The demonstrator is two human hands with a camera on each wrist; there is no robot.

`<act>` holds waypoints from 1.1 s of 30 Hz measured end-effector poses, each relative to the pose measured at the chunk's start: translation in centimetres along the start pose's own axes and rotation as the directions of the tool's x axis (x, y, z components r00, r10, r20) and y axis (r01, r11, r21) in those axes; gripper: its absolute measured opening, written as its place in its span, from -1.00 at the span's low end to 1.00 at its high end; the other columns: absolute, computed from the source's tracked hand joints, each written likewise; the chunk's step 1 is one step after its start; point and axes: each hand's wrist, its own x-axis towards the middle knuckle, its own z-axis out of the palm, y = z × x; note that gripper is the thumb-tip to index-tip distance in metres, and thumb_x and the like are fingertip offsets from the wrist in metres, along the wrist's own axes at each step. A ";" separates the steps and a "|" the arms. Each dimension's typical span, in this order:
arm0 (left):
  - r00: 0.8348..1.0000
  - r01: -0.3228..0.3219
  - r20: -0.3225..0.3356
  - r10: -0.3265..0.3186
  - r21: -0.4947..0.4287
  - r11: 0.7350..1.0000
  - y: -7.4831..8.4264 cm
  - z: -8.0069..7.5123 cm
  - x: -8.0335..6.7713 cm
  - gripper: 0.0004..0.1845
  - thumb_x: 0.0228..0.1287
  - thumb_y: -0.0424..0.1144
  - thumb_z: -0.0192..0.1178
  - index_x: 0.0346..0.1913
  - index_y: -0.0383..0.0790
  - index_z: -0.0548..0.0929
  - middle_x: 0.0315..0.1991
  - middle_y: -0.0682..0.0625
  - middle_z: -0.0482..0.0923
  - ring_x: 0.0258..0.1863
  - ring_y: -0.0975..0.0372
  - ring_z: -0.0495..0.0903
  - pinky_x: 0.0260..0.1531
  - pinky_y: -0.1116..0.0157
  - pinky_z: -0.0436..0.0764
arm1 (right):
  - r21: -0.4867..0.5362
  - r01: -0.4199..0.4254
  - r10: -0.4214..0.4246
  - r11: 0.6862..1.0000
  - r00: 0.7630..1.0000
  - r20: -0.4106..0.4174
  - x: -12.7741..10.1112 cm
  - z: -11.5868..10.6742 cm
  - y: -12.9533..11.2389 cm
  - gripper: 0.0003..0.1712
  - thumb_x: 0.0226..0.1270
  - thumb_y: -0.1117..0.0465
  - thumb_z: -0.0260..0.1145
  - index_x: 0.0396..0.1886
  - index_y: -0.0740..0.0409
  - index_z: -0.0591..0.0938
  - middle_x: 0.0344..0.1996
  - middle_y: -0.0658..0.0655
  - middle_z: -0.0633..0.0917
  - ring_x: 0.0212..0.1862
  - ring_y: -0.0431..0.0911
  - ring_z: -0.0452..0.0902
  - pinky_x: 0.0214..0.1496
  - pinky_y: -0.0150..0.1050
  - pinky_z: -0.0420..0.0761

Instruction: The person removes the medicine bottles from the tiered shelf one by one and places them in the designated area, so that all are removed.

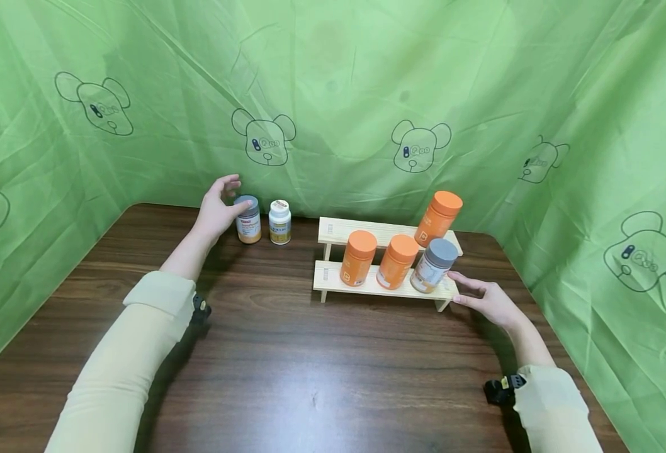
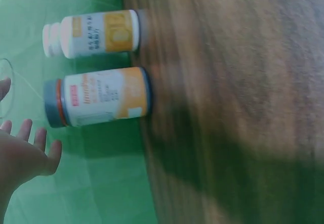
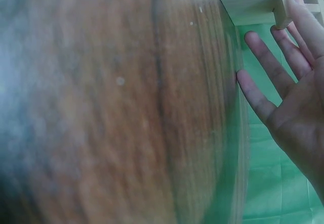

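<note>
My left hand reaches to the back of the table, fingers spread beside a grey-capped bottle with an orange-and-white label; in the left wrist view the same bottle lies just beyond my open fingers without contact. A white-capped bottle stands right of it. My right hand lies flat with straight fingers by the right end of a two-step wooden rack, close to a grey-capped bottle on the lower step. Two orange bottles share that step; another orange bottle stands on the upper one.
The dark wooden table is walled by green cloth at the back and both sides. In the right wrist view the rack's corner sits above my fingers, near the table's right edge.
</note>
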 end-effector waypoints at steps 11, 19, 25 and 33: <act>0.998 -0.044 0.035 0.043 0.024 0.999 4.1 0.5 0.1 -0.28 0.13 -0.16 0.35 0.35 -0.12 0.30 0.32 -0.11 0.34 0.31 -0.01 0.23 0.32 -0.04 0.15 | -0.015 0.003 -0.003 1.000 1.000 -0.002 0.2 -0.1 0.0 -0.35 0.23 0.00 0.34 0.33 -0.21 0.40 0.32 0.06 0.40 0.38 0.08 0.17 0.34 0.17 0.18; 0.997 -0.063 0.040 0.064 -0.027 0.998 7.5 1.7 -0.4 -0.34 0.14 -0.21 0.34 0.32 -0.11 0.36 0.29 -0.09 0.38 0.28 0.04 0.28 0.28 -0.02 0.22 | -0.021 -0.001 0.001 1.000 1.000 0.002 0.0 -0.1 0.0 -0.36 0.24 0.00 0.33 0.33 -0.24 0.39 0.33 0.07 0.39 0.38 0.12 0.17 0.32 0.17 0.22; 0.994 -0.098 0.038 0.098 -0.022 0.995 9.6 2.5 -0.9 -0.39 0.15 -0.18 0.33 0.28 -0.06 0.41 0.26 -0.03 0.42 0.25 0.07 0.32 0.22 0.04 0.33 | -0.023 0.003 -0.002 1.000 1.000 0.004 0.1 0.0 0.0 -0.36 0.24 0.00 0.32 0.33 -0.23 0.39 0.33 0.07 0.39 0.37 0.09 0.18 0.31 0.15 0.24; 0.990 -0.098 0.092 0.103 -0.066 0.993 11.9 3.9 -1.5 -0.39 0.15 -0.14 0.33 0.28 0.02 0.41 0.27 0.02 0.41 0.25 0.15 0.33 0.23 0.08 0.34 | -0.033 -0.004 0.004 0.999 1.000 0.002 0.0 0.0 -0.1 -0.34 0.24 -0.01 0.32 0.35 -0.23 0.38 0.33 0.07 0.38 0.37 0.10 0.19 0.30 0.16 0.24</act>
